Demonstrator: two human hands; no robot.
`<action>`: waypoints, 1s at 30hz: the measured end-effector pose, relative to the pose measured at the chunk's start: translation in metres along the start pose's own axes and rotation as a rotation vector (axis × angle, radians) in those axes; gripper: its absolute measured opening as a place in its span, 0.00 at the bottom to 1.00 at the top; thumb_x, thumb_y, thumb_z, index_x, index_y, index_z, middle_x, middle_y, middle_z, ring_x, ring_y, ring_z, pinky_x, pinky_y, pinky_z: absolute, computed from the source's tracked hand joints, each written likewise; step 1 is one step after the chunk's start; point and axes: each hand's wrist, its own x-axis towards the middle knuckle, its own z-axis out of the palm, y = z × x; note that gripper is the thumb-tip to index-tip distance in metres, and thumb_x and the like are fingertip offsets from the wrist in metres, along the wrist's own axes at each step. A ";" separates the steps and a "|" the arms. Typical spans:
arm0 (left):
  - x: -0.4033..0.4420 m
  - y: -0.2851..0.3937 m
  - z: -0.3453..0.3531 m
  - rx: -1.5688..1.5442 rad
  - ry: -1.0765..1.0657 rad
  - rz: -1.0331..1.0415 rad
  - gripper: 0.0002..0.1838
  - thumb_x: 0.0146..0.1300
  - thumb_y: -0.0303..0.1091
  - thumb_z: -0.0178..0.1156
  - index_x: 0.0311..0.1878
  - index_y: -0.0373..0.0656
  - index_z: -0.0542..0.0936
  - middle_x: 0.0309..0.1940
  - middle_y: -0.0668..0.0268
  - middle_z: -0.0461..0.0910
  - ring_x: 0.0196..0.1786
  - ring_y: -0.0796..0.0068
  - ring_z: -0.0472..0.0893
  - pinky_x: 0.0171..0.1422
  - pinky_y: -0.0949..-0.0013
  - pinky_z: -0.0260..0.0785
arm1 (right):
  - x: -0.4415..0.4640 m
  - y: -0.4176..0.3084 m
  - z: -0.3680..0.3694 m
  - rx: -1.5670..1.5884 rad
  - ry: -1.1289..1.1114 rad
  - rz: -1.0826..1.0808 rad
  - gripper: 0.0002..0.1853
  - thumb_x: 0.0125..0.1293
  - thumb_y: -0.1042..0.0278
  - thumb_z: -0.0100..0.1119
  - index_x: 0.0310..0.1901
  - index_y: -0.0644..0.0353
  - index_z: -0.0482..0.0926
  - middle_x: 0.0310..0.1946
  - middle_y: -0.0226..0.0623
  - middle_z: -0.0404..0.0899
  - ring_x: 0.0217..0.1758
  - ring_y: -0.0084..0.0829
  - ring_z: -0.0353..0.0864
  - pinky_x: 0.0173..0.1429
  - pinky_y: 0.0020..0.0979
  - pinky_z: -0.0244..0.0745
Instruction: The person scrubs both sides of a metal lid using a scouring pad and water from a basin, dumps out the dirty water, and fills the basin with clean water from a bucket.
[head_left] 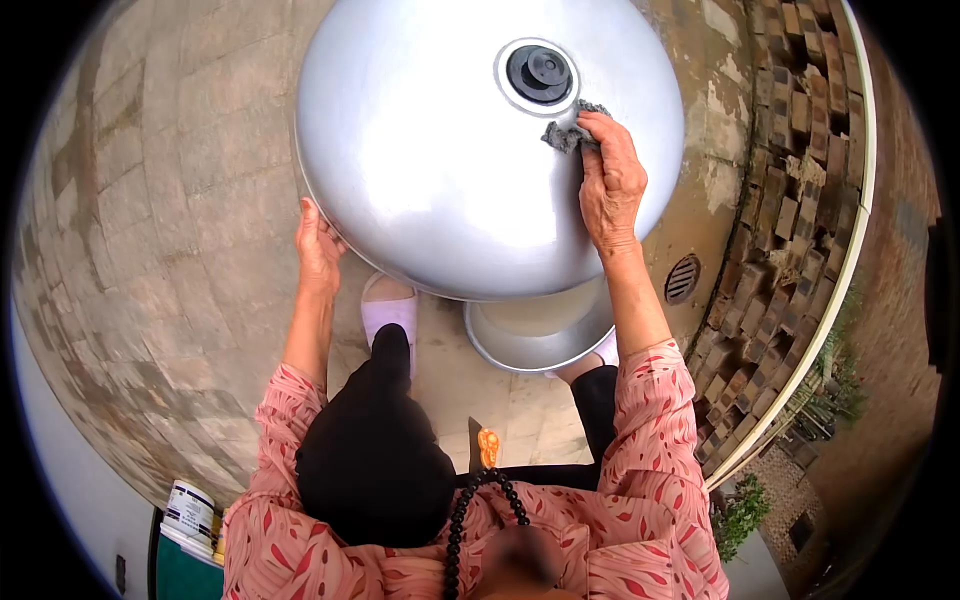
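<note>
A large domed silver pot lid [450, 190] with a black knob [540, 72] fills the upper middle of the head view. My left hand [318, 245] grips the lid's rim at its lower left, with the thumb on the outside and the fingers partly hidden behind the edge. In my right hand [612, 185] is a dark grey scouring pad [565, 137], pinched and pressed against the dome just below the knob. Below the lid, a metal basin [540, 345] shows in part; its contents are mostly hidden.
Stone paving [170, 240] spreads to the left. A round floor drain [683, 279] lies right of the lid, beside stacked bricks [780, 215]. White buckets [190, 510] stand at the lower left. My foot in a pink slipper [390, 310] is close under the lid.
</note>
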 end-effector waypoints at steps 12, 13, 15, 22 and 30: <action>0.024 -0.046 0.006 -0.556 0.193 -0.082 0.31 0.68 0.57 0.52 0.63 0.42 0.69 0.64 0.64 0.70 0.65 0.65 0.70 0.70 0.58 0.61 | -0.216 0.083 -0.026 0.906 0.566 1.471 0.19 0.67 0.67 0.37 0.52 0.63 0.75 0.45 0.43 0.80 0.45 0.40 0.82 0.48 0.42 0.80; 0.025 -0.045 0.007 -0.574 0.191 -0.090 0.31 0.67 0.57 0.52 0.64 0.43 0.68 0.66 0.64 0.68 0.67 0.64 0.67 0.71 0.57 0.59 | -0.221 0.081 -0.019 1.075 0.528 1.508 0.19 0.67 0.67 0.36 0.52 0.63 0.75 0.45 0.44 0.80 0.46 0.41 0.82 0.49 0.43 0.80; 0.023 -0.044 0.005 -0.580 0.200 -0.084 0.31 0.67 0.57 0.52 0.64 0.44 0.68 0.66 0.64 0.68 0.67 0.64 0.68 0.71 0.57 0.59 | -0.234 0.088 -0.012 1.298 0.473 1.520 0.20 0.68 0.66 0.35 0.52 0.63 0.75 0.47 0.44 0.80 0.47 0.41 0.82 0.50 0.44 0.80; 0.003 0.010 0.015 -0.596 0.233 -0.092 0.23 0.69 0.52 0.52 0.58 0.45 0.74 0.59 0.65 0.75 0.60 0.65 0.74 0.67 0.57 0.65 | -0.229 0.049 -0.040 1.502 0.462 1.259 0.18 0.67 0.63 0.47 0.54 0.63 0.74 0.47 0.38 0.80 0.42 0.38 0.82 0.46 0.41 0.81; -0.030 0.129 0.028 -0.697 0.026 0.032 0.19 0.73 0.41 0.51 0.57 0.36 0.74 0.55 0.61 0.78 0.57 0.62 0.76 0.66 0.56 0.68 | -0.101 -0.032 -0.116 1.807 0.289 0.576 0.15 0.66 0.66 0.50 0.50 0.62 0.78 0.41 0.36 0.82 0.45 0.31 0.81 0.49 0.32 0.80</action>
